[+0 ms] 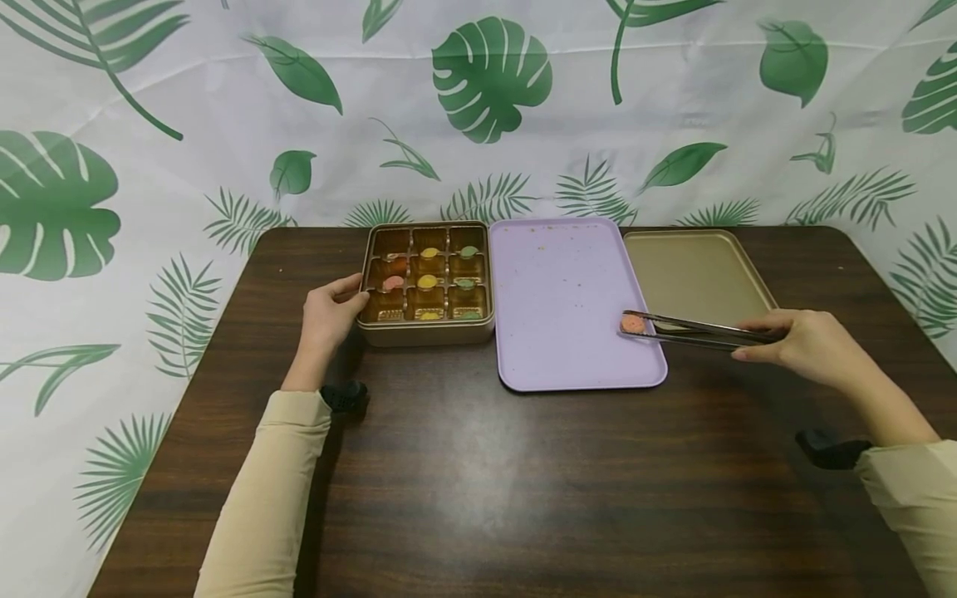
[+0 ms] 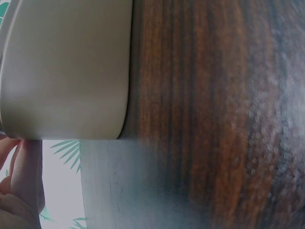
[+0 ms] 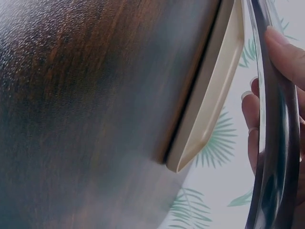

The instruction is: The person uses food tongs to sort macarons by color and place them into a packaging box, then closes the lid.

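My right hand point(image 1: 811, 349) grips a pair of metal tongs point(image 1: 699, 328), whose tips pinch a pink, crumbly-looking cookie point(image 1: 632, 324) above the right side of the lilac tray point(image 1: 553, 349). Seen close in the right wrist view, the tongs point(image 3: 276, 143) lie between thumb and fingers. My left hand point(image 1: 329, 320) rests against the left side of a gold box point(image 1: 426, 335). Inside that box, a divided insert holds pink, yellow and green pieces in several compartments. The left wrist view shows fingers point(image 2: 26, 176) touching the box wall point(image 2: 66, 71).
Right of the lilac tray lies a shallow gold lid point(image 1: 691, 274), partly behind the tongs. Crumbs dot the lilac tray. Everything stands near the back edge of a dark wooden table point(image 1: 463, 498), before a leaf-patterned cloth point(image 1: 598, 124).
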Demonstrator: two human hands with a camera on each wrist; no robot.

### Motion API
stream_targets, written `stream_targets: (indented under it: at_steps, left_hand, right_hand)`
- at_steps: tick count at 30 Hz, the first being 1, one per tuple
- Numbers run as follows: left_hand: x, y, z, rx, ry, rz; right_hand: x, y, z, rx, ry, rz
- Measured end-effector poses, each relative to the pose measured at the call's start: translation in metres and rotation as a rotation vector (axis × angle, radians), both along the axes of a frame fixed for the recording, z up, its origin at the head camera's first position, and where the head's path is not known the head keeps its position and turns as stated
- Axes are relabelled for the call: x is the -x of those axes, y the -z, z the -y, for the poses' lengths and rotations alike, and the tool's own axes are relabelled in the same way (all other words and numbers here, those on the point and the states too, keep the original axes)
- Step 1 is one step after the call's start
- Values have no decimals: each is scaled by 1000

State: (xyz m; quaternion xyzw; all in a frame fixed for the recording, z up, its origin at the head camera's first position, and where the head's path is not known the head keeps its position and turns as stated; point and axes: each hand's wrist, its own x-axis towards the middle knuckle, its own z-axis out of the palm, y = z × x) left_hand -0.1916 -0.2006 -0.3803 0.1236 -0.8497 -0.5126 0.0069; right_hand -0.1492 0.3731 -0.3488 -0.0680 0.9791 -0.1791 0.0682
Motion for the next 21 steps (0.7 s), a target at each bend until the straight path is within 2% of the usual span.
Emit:
stream_targets:
  at_steps: [13, 21]
  left_hand:
    - [1, 1, 0, -5, 1, -10]
    - [0, 0, 1, 6, -5, 2]
  right_hand:
    - [3, 0, 7, 9, 33, -12]
    - [7, -8, 16, 57, 78, -53]
